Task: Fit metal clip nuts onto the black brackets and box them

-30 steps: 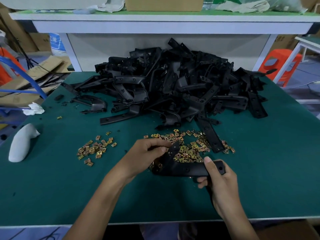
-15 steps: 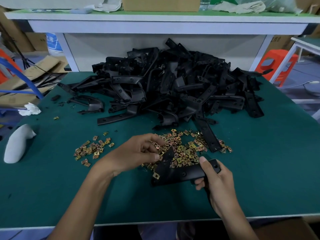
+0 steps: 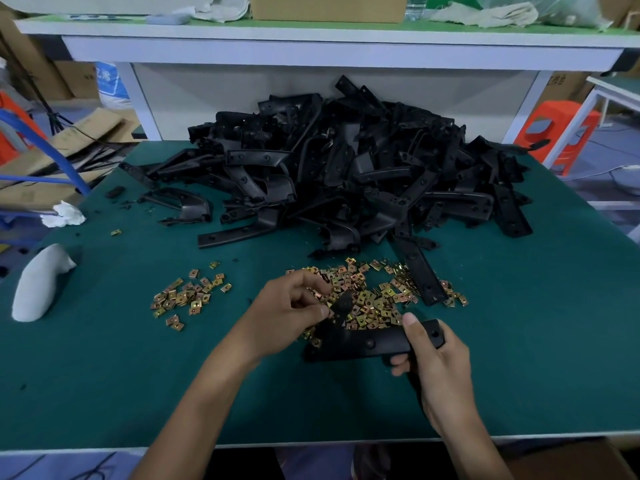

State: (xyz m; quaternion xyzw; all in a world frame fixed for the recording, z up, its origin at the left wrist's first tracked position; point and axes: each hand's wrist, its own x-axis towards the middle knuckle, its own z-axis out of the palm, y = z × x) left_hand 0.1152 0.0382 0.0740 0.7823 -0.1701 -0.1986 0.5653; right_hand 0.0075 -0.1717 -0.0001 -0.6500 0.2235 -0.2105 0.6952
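Firmly, the right hand (image 3: 436, 368) gripped one end of a flat matte-black plastic bracket (image 3: 367, 342); the left hand (image 3: 287, 310) pinched its upturned tab above brass-coloured clip nuts (image 3: 374, 299) on a green mat (image 3: 519, 341); any nut between the fingertips was hidden.

The table (image 3: 519, 358) is a plain, deep teal green with a whitish front edge. The pile of brackets (image 3: 346, 174) on it is black throughout, and the lone bracket (image 3: 367, 342) on the near side of the pile is the same black. Between them the clip nuts (image 3: 374, 299) glint brassy gold. A smaller heap (image 3: 187, 299) to the pile's near left matches. Further left of the pile lie a pale grey lump (image 3: 38, 289) and a white crumpled tissue (image 3: 64, 216). Right of the pile stands an orange stool (image 3: 554, 133), and behind the pile is a brown cardboard box (image 3: 329, 8).
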